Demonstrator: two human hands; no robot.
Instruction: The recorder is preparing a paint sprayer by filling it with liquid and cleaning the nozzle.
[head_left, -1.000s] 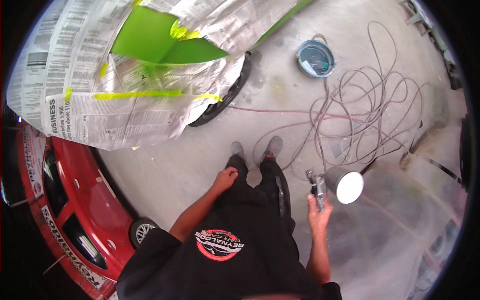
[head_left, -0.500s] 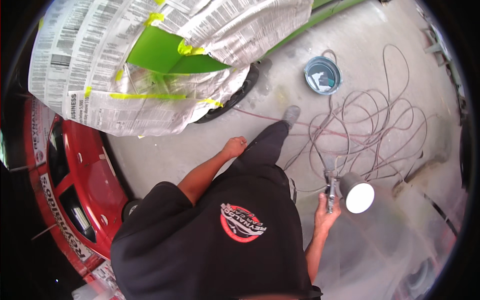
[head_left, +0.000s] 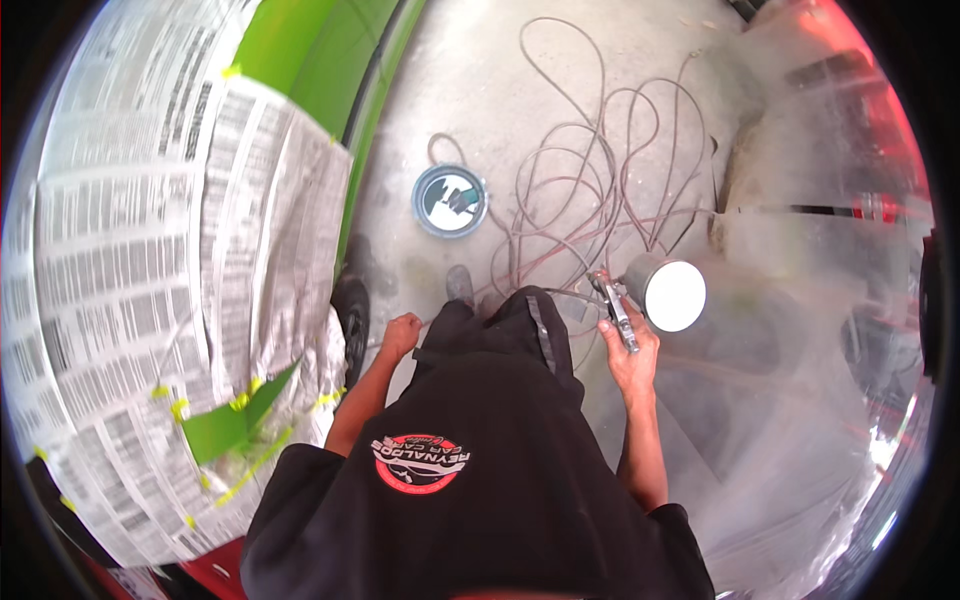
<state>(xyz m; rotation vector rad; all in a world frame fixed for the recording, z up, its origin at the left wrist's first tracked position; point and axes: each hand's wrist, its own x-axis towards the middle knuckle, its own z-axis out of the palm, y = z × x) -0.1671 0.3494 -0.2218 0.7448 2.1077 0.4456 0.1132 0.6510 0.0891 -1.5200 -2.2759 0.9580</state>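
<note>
My right hand is wrapped round the handle of a metal spray gun. A grey cup with a round white face is fixed to the gun, on its right side. A hose runs from the gun toward the coils on the floor. My left hand hangs low beside my left leg, its fingers curled into a fist with nothing seen in it. Left of that hand stands a green car, largely covered with newspaper held by yellow tape. A small green patch of bodywork shows through the paper.
A blue bucket with white and dark contents sits on the concrete floor ahead. Looped air hose sprawls to its right, in front of my feet. Hazy clear plastic sheeting hangs on the right. A car tyre is close on my left.
My view has turned to the right, so the bucket and hose now lie further left and the papered car fills the left side. The spray gun stays in my right hand.
</note>
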